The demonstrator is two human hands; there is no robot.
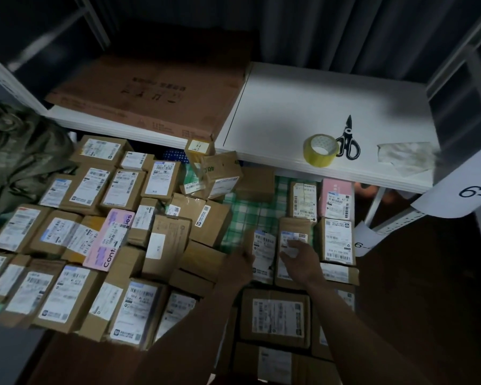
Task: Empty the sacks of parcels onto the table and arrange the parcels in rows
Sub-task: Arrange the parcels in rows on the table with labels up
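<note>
Head view, low table: covered in parcels (78,190), labels up so they read at a glance.
Left hand (240,263): gripping edge of small box (263,254), probably squaring it into the right-hand row.
Right hand (299,258): fingers loose, hovering over next box (292,245), holding nothing.
Surface: green checked cloth (247,215).
Shelf (303,107): tape roll (320,150), scissors (348,140), flat carton (156,93).
Far left: crumpled sack (20,151), apparently emptied.
Room: dim, grey curtain behind.

A green checked cloth (250,209) covers the low surface, with labelled cardboard parcels (75,293) lying in rows; above, a white shelf (289,107) bears yellow tape roll (320,150), black scissors (348,140), flat carton (156,93)
</note>
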